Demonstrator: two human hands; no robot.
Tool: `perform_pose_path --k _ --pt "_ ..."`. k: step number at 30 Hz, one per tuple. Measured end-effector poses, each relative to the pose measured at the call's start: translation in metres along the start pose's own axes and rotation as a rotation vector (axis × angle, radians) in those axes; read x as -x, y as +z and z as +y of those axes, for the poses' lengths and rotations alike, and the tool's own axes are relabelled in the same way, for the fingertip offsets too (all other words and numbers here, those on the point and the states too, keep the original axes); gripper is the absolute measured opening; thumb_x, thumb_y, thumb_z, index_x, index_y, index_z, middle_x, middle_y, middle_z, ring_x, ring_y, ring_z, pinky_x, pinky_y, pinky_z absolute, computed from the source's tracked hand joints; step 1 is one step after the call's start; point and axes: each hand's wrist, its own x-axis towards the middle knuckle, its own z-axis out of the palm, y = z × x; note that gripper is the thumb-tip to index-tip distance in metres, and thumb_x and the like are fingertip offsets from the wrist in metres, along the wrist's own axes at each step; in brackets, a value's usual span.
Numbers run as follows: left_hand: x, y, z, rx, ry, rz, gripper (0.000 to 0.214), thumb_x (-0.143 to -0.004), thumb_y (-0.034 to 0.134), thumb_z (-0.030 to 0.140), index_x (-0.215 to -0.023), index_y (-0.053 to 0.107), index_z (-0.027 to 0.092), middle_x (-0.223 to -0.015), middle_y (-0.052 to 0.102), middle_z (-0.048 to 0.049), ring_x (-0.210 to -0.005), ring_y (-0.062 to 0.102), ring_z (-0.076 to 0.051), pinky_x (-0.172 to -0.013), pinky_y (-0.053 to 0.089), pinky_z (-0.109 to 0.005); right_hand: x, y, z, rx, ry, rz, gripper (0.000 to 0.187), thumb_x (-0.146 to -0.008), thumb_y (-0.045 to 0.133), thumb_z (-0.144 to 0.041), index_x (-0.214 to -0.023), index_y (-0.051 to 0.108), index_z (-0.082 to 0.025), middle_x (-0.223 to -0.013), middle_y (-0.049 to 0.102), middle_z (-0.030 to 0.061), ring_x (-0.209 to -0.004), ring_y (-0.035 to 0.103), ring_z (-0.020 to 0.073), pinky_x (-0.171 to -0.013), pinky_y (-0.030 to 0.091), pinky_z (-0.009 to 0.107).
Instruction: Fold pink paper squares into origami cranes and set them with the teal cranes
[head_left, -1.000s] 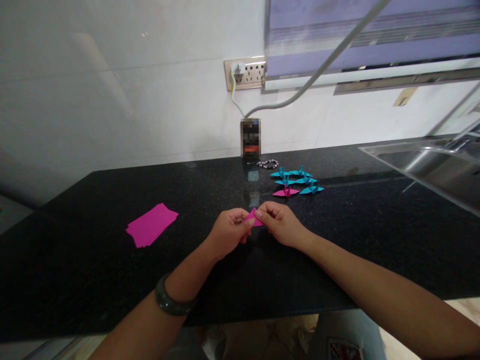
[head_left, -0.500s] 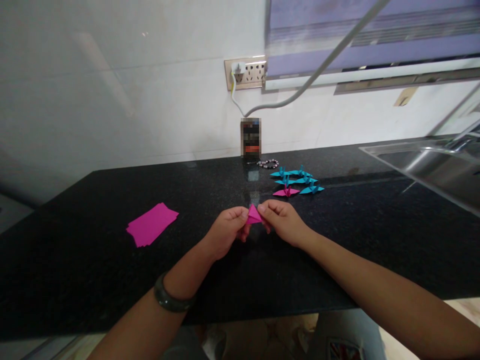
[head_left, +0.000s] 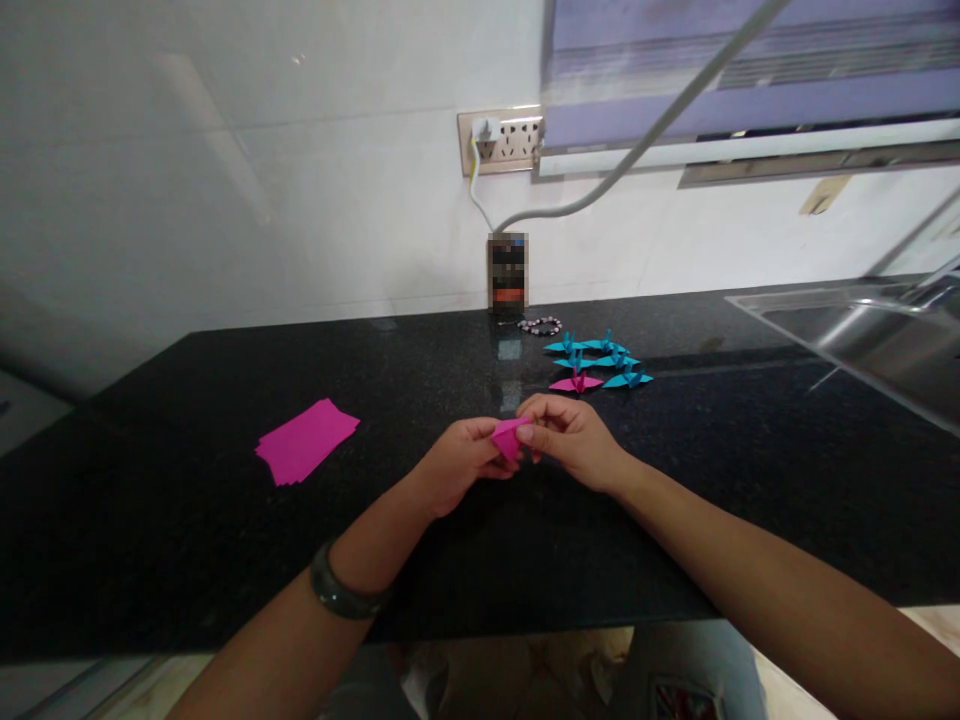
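Observation:
A small folded pink paper (head_left: 508, 438) is held between my two hands, just above the dark counter (head_left: 420, 370). My left hand (head_left: 457, 462) pinches its left side, with some fingers beneath it. On the other side, my right hand (head_left: 574, 440) grips the paper's right edge between thumb and fingers. Beyond my right hand stand a pink paper crane (head_left: 576, 384) and several blue paper cranes (head_left: 628, 379) in a close group. To the left of my hands lies a loose stack of pink paper sheets (head_left: 306, 442).
A beaded bracelet (head_left: 541, 327) lies behind the cranes. Near the wall stands a small pixelated dark object (head_left: 508, 275), below a socket panel (head_left: 500, 140) with a plugged-in white cable. A metal sink (head_left: 892, 335) is set into the counter at the right.
The folded pink paper has turned: its point faced up and away before, and now faces down toward me. My fingers have shifted around it. The view has moved slightly.

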Motion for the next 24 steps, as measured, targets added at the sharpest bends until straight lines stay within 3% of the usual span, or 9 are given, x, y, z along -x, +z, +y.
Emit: perform_pose_path --k 2,7,12,24 --pt "-0.002 -0.0007 -0.0002 0.017 0.078 0.112 0.021 -0.071 0.059 0.03 -0.08 0.062 0.012 -0.075 0.06 -0.0037 -0.067 0.056 -0.01 -0.064 0.046 -0.023 -0.001 0.0002 -0.0005 0.017 0.027 0.076 0.02 -0.069 0.062 -0.032 -0.072 0.055 -0.014 -0.06 0.053 -0.0028 -0.047 0.047 0.0058 -0.044 0.039 0.019" --pt "-0.002 0.0016 0.0023 0.178 0.159 0.145 0.031 -0.076 0.053 0.039 -0.077 0.064 0.009 -0.074 0.064 -0.0072 -0.067 0.059 -0.012 -0.067 0.048 -0.026 -0.0036 0.0008 0.0036 0.019 0.056 0.234 0.02 -0.067 0.064 -0.03 -0.071 0.053 -0.014 -0.052 0.054 -0.0038 -0.041 0.048 0.0057 -0.042 0.04 0.019" --pt "-0.0012 0.0039 0.0009 0.149 0.245 0.209 0.028 -0.066 0.066 0.027 -0.089 0.065 0.011 -0.081 0.067 -0.0069 -0.071 0.061 -0.013 -0.072 0.048 -0.028 -0.0042 0.0047 0.0073 -0.014 0.055 0.239 0.023 -0.064 0.066 -0.03 -0.073 0.054 -0.014 -0.051 0.057 -0.0031 -0.043 0.052 0.0073 -0.044 0.043 0.02" --pt "-0.0018 0.0039 -0.0034 0.117 0.282 0.254 0.025 -0.059 0.07 0.016 -0.083 0.063 0.013 -0.072 0.067 -0.0031 -0.063 0.061 -0.011 -0.062 0.048 -0.023 -0.0029 0.0092 0.0057 -0.02 0.092 0.222 0.023 -0.062 0.067 -0.03 -0.075 0.058 -0.013 -0.053 0.059 -0.0015 -0.043 0.052 0.0071 -0.042 0.042 0.019"
